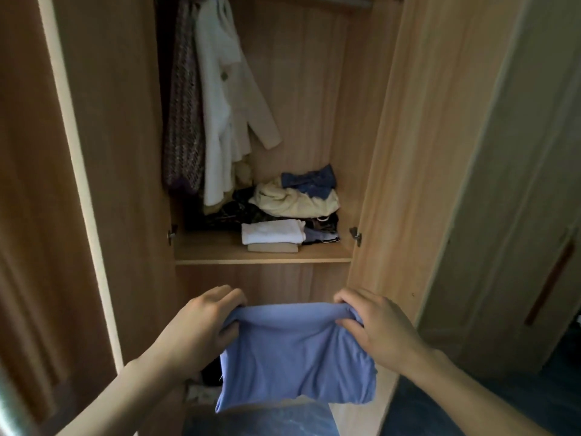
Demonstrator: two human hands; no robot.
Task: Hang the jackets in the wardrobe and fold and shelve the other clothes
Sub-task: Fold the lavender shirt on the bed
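Hanging nearest the camera, low in the middle, from both hands: soft periwinkle-blue jersey garment (297, 357), already doubled into a rough rectangle, drooping in limp folds below the top edge. Pinching that top edge at its left corner, left hand (201, 322), fingers curled over the cloth and thumb tucked under; gripping the right corner likewise, right hand (374, 325), fabric bunched between thumb and curled fingers. Looking like mid-fold, before shelving. Worth keeping the top edge taut and level, bringing the corners together evenly, smoothing the thin stretchy knit flat so no crease gets locked in, then carrying it far and up to the pale wood-grain laminate shelf (207, 254). Sitting there already, right of centre: neat white folded cloth (272, 232) over a beige one, and behind them a looser heap topped by crumpled pale-yellow fabric (295, 201) and a blue denim piece (309, 180). Hanging far left above the shelf: long cream coat (223, 99), smooth and heavy-looking, beside a dark zigzag-knit garment (184, 121), coarse in texture. Best landing spot probably the bare left of the shelf or squarely on the white stack.
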